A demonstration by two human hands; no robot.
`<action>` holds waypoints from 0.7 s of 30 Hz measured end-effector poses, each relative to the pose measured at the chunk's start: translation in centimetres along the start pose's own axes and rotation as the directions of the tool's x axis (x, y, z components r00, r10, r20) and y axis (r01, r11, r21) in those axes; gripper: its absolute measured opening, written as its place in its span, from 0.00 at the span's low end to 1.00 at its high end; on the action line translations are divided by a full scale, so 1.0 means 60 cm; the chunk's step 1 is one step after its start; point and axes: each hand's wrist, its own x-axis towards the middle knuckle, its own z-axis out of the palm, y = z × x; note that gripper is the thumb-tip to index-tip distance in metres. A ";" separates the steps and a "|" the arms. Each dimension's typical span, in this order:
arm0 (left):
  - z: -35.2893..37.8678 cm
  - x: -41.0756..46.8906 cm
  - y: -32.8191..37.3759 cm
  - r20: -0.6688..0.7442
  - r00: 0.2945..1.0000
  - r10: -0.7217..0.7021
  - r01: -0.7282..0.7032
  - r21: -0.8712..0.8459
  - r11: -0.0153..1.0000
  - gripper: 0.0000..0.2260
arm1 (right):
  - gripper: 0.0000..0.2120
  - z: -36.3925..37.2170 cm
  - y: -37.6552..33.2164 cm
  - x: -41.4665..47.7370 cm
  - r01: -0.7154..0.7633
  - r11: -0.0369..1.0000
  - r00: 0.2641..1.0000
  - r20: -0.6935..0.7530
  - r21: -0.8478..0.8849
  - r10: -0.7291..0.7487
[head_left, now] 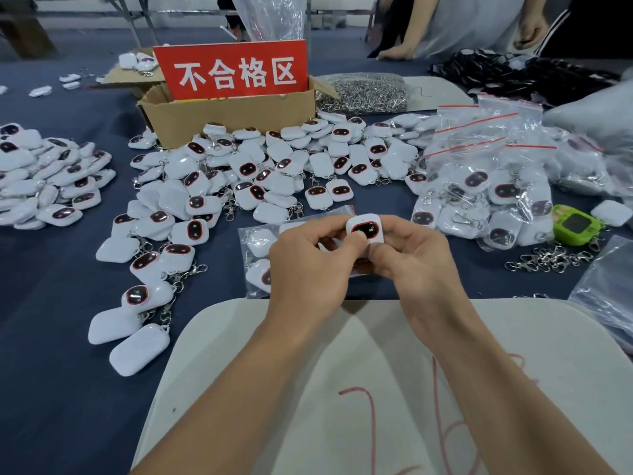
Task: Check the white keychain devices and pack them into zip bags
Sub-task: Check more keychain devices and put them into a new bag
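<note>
Pinching one white rounded-square plastic keychain device (364, 229) between my left hand (305, 265) and right hand (416, 265), both curled round it, above the clear plastic zip bag (256, 257) on the blue counter (51, 269).

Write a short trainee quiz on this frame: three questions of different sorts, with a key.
1. True or false: the left hand and right hand together hold one white device, with its dark screen facing up.
2. What stands in the cardboard box? A) a red sign B) a blue tray C) a tape roll
3. Fill in: the odd device near the right edge of the view is ___ in colour.
Key: 1 true; 2 A; 3 green.
</note>
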 end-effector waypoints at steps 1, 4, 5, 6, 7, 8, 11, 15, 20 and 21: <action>0.001 -0.001 -0.001 -0.008 1.000 0.020 -0.020 0.016 1.000 0.09 | 0.16 0.000 0.001 0.001 0.012 1.000 1.000 -0.012 -0.023 -0.012; 0.001 -0.006 0.000 -0.045 0.993 0.109 -0.105 0.086 0.991 0.15 | 0.19 0.002 -0.001 0.001 0.023 0.998 0.999 -0.048 -0.065 -0.026; 0.001 -0.006 0.000 -0.044 0.989 0.142 -0.137 0.099 0.986 0.17 | 0.20 0.004 -0.001 0.000 0.031 0.995 0.997 -0.061 -0.091 -0.037; 0.001 -0.007 0.000 -0.038 0.985 0.166 -0.162 0.101 0.982 0.17 | 0.19 0.005 -0.001 -0.001 0.045 0.990 0.995 -0.079 -0.135 -0.056; 0.000 -0.007 -0.001 -0.032 0.983 0.183 -0.178 0.101 0.979 0.17 | 0.18 0.006 0.001 -0.002 0.063 0.980 0.992 -0.100 -0.189 -0.083; -0.002 -0.006 -0.002 -0.028 0.981 0.192 -0.188 0.108 0.976 0.17 | 0.18 0.005 0.002 -0.004 0.080 0.968 0.986 -0.123 -0.238 -0.111; -0.007 -0.006 -0.006 -0.014 0.983 0.185 -0.180 0.169 0.969 0.12 | 0.19 -0.001 0.002 -0.007 0.106 0.960 0.962 -0.218 -0.259 -0.165; -0.017 -0.004 -0.016 0.052 0.994 0.094 -0.100 0.125 0.987 0.12 | 0.21 -0.007 -0.005 -0.010 0.183 0.959 0.938 -0.254 -0.216 -0.236; -0.023 -0.003 -0.019 0.007 0.990 0.142 -0.141 0.146 0.979 0.15 | 0.23 0.000 -0.005 -0.009 0.270 0.932 0.936 -0.160 -0.242 -0.312; -0.023 -0.002 -0.020 0.004 0.990 0.144 -0.142 0.162 0.977 0.14 | 0.22 -0.001 -0.005 -0.008 0.279 0.927 0.935 -0.149 -0.252 -0.322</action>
